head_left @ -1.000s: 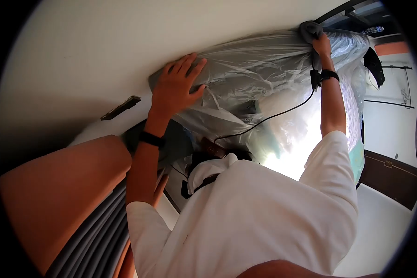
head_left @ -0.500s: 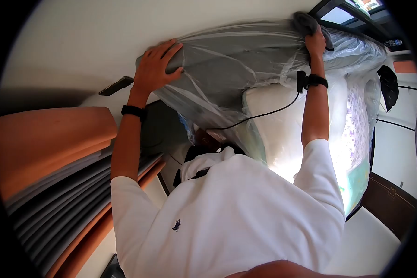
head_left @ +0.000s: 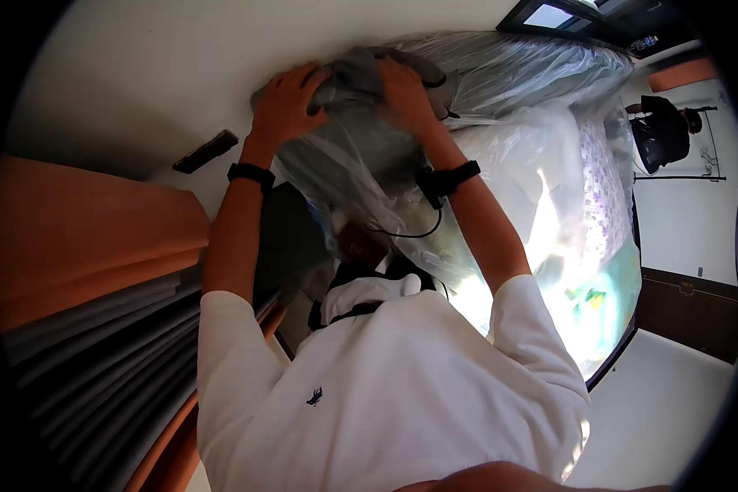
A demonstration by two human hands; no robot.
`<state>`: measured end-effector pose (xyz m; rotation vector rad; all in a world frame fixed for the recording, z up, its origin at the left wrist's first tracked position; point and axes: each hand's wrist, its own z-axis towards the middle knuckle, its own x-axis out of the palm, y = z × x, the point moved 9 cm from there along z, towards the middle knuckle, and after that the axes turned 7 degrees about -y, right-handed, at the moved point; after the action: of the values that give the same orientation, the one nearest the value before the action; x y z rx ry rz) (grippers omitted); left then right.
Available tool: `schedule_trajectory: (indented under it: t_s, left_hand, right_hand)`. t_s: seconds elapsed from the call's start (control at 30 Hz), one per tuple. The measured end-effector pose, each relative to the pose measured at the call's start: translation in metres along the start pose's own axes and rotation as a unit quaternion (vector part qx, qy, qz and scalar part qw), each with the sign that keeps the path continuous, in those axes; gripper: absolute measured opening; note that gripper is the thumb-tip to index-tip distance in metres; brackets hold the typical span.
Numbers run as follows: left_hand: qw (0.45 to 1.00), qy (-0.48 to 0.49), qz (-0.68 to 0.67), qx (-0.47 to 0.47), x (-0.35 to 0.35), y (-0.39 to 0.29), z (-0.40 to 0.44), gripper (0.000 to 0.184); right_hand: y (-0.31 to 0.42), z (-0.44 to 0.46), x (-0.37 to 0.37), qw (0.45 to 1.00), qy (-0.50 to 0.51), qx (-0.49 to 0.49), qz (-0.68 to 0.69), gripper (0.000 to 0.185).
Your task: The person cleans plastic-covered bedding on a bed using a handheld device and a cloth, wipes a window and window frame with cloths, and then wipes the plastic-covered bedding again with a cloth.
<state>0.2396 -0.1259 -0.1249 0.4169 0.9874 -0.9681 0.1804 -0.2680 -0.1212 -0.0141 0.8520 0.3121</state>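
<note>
My left hand [head_left: 289, 102] lies with spread fingers on the left end of a grey padded piece under clear plastic film [head_left: 336, 160]. Close to its right, my right hand [head_left: 403, 88] presses on a bunched dark grey cloth [head_left: 359, 75] that rests over the film. The fingers of my right hand are partly blurred, and their tips meet the cloth. A black device [head_left: 435, 184] with a cable is strapped at my right wrist; a black band [head_left: 252, 175] circles my left wrist.
Orange and grey curtains [head_left: 98, 238] hang at the left. Plastic-wrapped bedding [head_left: 533, 164] fills the right side. A person in black [head_left: 662, 131] is at the far right, by a rack. A dark brown box [head_left: 689, 316] sits lower right, and a window [head_left: 549, 16] is at the top.
My right hand has moved left along the wrapped piece with the grey cloth, ending near my left hand. My left hand stays at the left end. The person in black shows more fully.
</note>
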Motion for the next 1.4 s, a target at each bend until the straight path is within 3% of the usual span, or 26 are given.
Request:
schedule_trajectory:
  t_s: [0.1, 0.2, 0.27, 0.37, 0.43, 0.5, 0.6, 0.73, 0.8, 0.87, 0.97, 1.07, 1.17, 1.27, 1.4]
  left_hand:
    - [0.995, -0.003, -0.079, -0.057, -0.002, 0.008, -0.004, 0.078]
    - [0.995, -0.013, -0.081, -0.063, -0.008, 0.007, -0.004, 0.081]
    - [0.993, 0.037, -0.086, -0.074, -0.01, 0.003, -0.003, 0.078]
    - [0.994, -0.005, -0.106, -0.018, -0.014, -0.001, -0.001, 0.078]
    - [0.994, -0.013, -0.105, -0.01, -0.012, 0.0, -0.001, 0.077]
    - [0.995, -0.024, -0.098, -0.001, -0.018, -0.001, 0.0, 0.077]
    - [0.989, 0.007, -0.145, -0.011, -0.024, -0.007, 0.004, 0.074]
    - [0.986, -0.075, -0.138, -0.05, -0.031, -0.006, -0.004, 0.066]
    - [0.986, -0.095, -0.113, -0.077, -0.03, 0.005, 0.006, 0.06]
    - [0.984, -0.146, 0.062, -0.077, -0.047, 0.009, 0.008, 0.039]
    - [0.987, -0.113, 0.061, -0.096, -0.041, -0.009, 0.021, 0.028]
    - [0.982, -0.171, -0.003, -0.079, -0.046, -0.031, 0.033, 0.024]
    - [0.978, -0.183, 0.047, -0.084, -0.037, -0.028, 0.036, 0.02]
    - [0.985, -0.09, 0.088, -0.115, 0.003, 0.002, 0.022, 0.018]
    - [0.988, -0.115, 0.04, -0.097, 0.004, 0.001, 0.021, 0.018]
  right_hand:
    - [0.037, -0.002, 0.008, 0.998, 0.043, -0.051, 0.022, 0.057]
    - [0.017, -0.007, 0.004, 0.99, 0.095, -0.01, 0.101, 0.058]
    - [-0.033, -0.014, -0.005, 0.997, 0.063, 0.048, 0.026, 0.061]
    - [-0.137, -0.032, -0.014, 0.993, 0.022, 0.113, 0.009, 0.066]
    - [-0.168, -0.031, -0.023, 0.991, 0.023, 0.131, -0.005, 0.066]
    - [-0.189, -0.026, -0.025, 0.975, 0.059, 0.21, -0.051, 0.066]
    - [-0.168, -0.006, 0.002, 0.966, 0.113, 0.218, -0.075, 0.064]
    - [-0.024, 0.028, 0.04, 0.98, 0.16, 0.117, -0.017, 0.067]
    - [0.041, 0.034, 0.046, 0.988, 0.099, 0.084, 0.08, 0.062]
    - [0.051, 0.026, 0.052, 0.988, 0.087, 0.081, 0.102, 0.06]
    - [0.044, 0.018, 0.056, 0.989, 0.067, 0.062, 0.117, 0.053]
    - [0.008, 0.017, 0.04, 0.988, 0.02, 0.074, 0.137, 0.059]
    - [-0.052, 0.007, 0.032, 0.976, -0.02, 0.131, 0.174, 0.064]
    - [-0.115, 0.001, 0.027, 0.982, -0.034, 0.144, 0.114, 0.068]
    - [-0.212, -0.016, 0.013, 0.972, -0.045, 0.198, 0.12, 0.07]
